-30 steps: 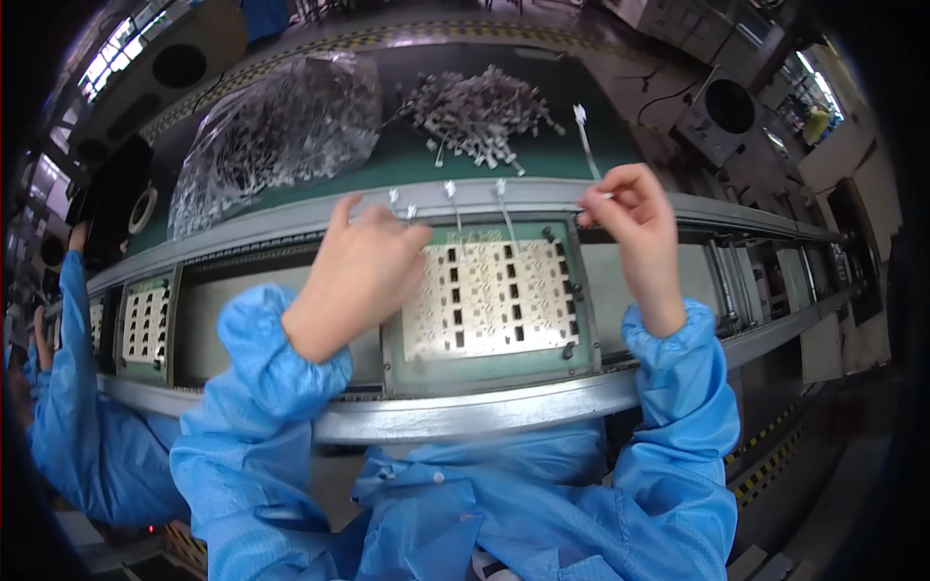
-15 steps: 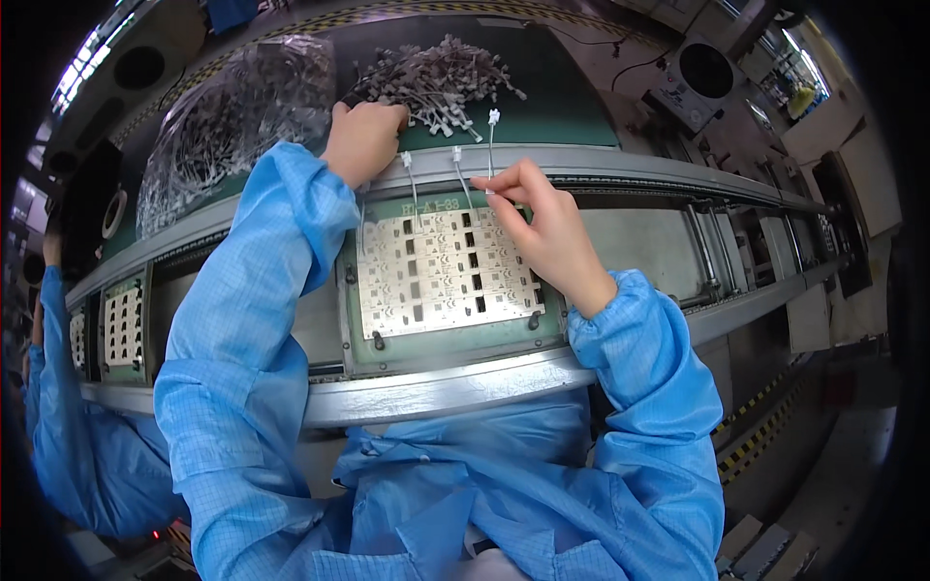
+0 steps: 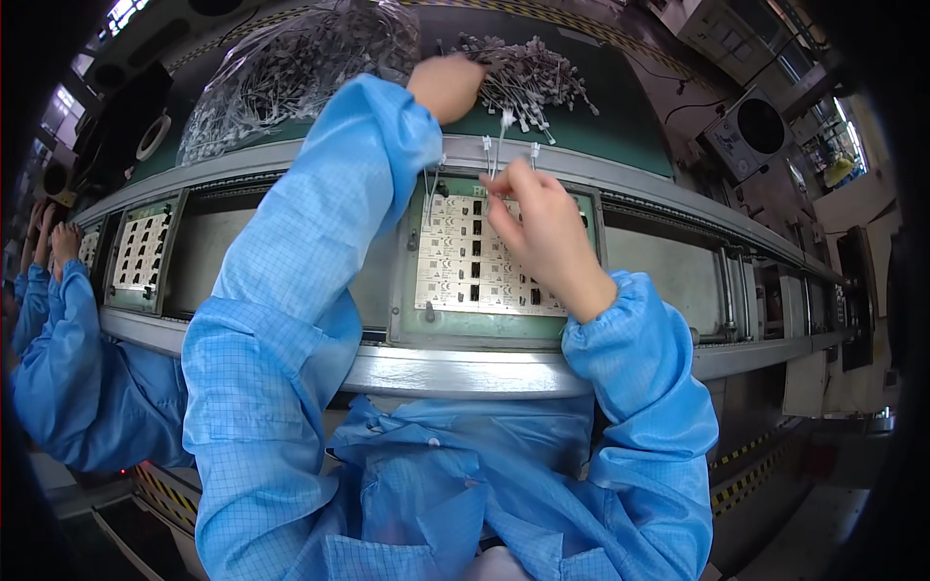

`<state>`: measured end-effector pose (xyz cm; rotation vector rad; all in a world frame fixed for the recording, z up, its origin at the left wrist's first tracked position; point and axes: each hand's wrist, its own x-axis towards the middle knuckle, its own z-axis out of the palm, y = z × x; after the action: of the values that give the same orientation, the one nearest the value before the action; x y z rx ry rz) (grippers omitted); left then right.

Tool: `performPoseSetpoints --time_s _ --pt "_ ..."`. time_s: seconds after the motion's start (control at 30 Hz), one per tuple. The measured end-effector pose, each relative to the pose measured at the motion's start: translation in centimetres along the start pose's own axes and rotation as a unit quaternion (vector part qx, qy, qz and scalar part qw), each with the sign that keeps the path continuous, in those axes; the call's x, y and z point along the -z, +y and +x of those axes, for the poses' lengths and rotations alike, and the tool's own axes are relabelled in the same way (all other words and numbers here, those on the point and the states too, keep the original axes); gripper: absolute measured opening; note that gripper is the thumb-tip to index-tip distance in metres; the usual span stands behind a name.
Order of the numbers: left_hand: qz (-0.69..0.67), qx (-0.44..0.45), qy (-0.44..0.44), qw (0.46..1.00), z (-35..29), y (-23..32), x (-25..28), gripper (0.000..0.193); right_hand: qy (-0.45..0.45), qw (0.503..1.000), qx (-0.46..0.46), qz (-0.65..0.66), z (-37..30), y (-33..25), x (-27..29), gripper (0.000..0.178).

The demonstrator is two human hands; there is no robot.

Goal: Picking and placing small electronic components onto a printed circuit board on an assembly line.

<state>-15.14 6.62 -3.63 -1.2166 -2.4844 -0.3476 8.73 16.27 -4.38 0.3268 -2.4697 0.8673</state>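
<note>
At upper centre, the right hand (image 3: 544, 228) pinches a wire (image 3: 499, 153), probably light, bendy, best held near its end; the left hand's (image 3: 446, 89) grip is hidden.

An electronics factory, on its assembly line: a metal-railed conveyor (image 3: 455, 374) bears circuit-board panels (image 3: 449, 257) in green fixtures (image 3: 494, 332), a green surface (image 3: 620, 131) alongside holds heaped connector cables (image 3: 542, 82), blue smocks (image 3: 136, 392) are worn along it, and yellow-and-black hazard tape (image 3: 744, 482) marks the floor (image 3: 644, 73).
</note>
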Motion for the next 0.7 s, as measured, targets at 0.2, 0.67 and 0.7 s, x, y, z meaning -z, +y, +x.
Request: performPoseSetpoints --time_s 0.2,0.67,0.7 --pt "-0.066 0.017 0.008 0.998 -1.5 -1.2 -2.1 0.021 -0.018 0.998 0.024 -0.061 -1.5 0.6 -0.4 0.011" --pt "-0.261 0.102 0.127 0.952 -0.8 0.3 4.5 0.023 -0.083 0.991 0.025 -0.106 -1.4 0.9 1.5 0.011" --pt "-0.323 0.15 0.109 0.928 -0.7 0.7 5.4 0.024 -0.085 0.991 0.025 -0.103 -1.4 0.9 1.7 0.011"
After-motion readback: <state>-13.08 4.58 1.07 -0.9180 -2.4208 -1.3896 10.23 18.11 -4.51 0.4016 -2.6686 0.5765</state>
